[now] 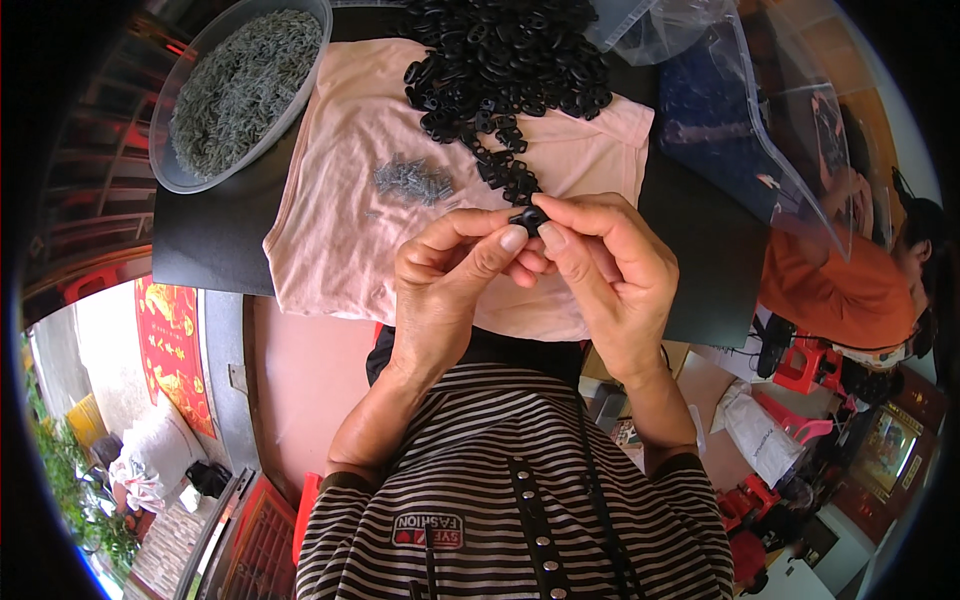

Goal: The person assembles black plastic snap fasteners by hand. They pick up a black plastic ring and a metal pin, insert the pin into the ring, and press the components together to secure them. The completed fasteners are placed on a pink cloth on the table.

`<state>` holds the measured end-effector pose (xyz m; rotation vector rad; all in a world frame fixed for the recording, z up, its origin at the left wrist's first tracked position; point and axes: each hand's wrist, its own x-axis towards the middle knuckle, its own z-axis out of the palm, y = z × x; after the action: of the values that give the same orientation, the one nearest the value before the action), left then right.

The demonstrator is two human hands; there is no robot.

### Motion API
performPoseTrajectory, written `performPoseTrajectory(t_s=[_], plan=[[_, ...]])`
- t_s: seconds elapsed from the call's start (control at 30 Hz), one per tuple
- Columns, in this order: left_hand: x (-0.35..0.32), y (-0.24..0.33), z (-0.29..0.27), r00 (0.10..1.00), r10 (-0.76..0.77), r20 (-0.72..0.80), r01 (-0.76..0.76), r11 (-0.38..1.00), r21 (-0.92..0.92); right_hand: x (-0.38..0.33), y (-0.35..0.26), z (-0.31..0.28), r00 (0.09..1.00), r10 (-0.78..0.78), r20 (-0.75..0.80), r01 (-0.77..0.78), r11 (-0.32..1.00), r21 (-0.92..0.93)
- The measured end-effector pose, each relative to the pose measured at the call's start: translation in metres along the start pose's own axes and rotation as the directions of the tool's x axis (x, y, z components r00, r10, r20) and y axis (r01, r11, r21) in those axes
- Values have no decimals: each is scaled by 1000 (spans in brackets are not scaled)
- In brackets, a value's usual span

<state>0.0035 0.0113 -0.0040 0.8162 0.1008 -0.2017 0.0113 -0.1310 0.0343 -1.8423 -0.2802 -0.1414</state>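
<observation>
Over the near part of a pink cloth (340, 150), my left hand (440, 275) and my right hand (625, 275) meet. Thumbs and forefingers of both are closed on one small black plastic piece (530, 218) that looks like a cord lock. The fingertips cover part of it. Just beyond, a trail of similar black pieces (508, 175) runs back to a large heap (505, 60) on the cloth. Left of the trail lies a small pile of thin grey pieces (412, 180), which resemble springs; they are too small to tell for certain.
At the far left a clear plastic tub (325, 50) holds many more thin grey pieces. The dark table (205, 240) shows around the cloth. A clear plastic bag or sheet (745, 90) lies at the far right. Beyond the right edge sits a person in an orange sleeve (830, 285).
</observation>
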Motion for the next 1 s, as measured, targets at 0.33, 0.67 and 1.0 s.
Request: performPoseTrajectory(t_s=[0.33, 0.67, 1.0], plan=[[-1, -3, 1, 999, -32, 21, 33, 999, -31, 1, 1, -2, 1000, 2, -28, -2, 1000, 2], [-1, -1, 3, 999, -49, 11, 50, 997, -59, 3, -1, -5, 999, -45, -12, 45, 998, -46], [-2, -7, 3, 1000, -16, -5, 16, 998, -60, 3, -1, -9, 998, -51, 39, 56, 991, -123]])
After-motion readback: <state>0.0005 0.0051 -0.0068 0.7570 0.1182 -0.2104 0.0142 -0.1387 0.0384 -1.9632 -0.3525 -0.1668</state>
